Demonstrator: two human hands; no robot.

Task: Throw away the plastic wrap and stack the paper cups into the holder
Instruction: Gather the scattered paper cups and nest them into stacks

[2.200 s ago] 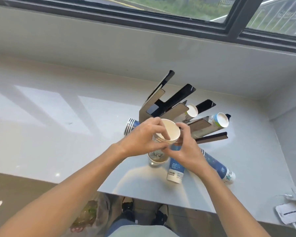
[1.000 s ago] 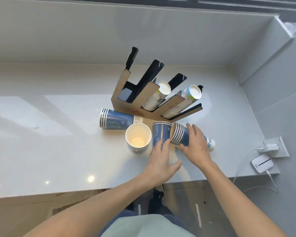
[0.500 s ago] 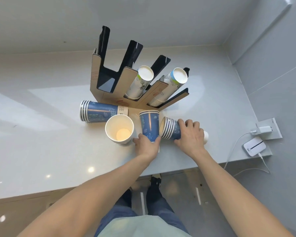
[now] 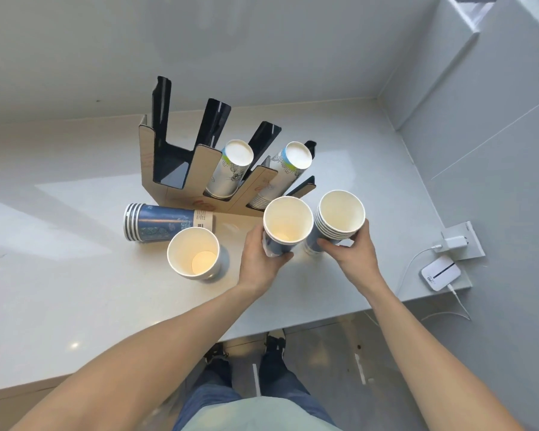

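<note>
The left hand [image 4: 259, 262] grips one blue cup [image 4: 285, 227] upright; the right hand [image 4: 350, 248] is clamped on a cup stack [image 4: 339, 217] just beside it, both mouths up, above the counter [image 4: 59, 290]. The holder [image 4: 181, 169] behind carries two stacks in its right slots. A single cup [image 4: 193, 253] stands by a lying stack [image 4: 165, 227]

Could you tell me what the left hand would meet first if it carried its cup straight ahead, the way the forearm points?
Probably the cup holder: the left hand with its cup points up and slightly right, toward the holder's front edge near the two filled slots. Depth is unclear from above.
</note>
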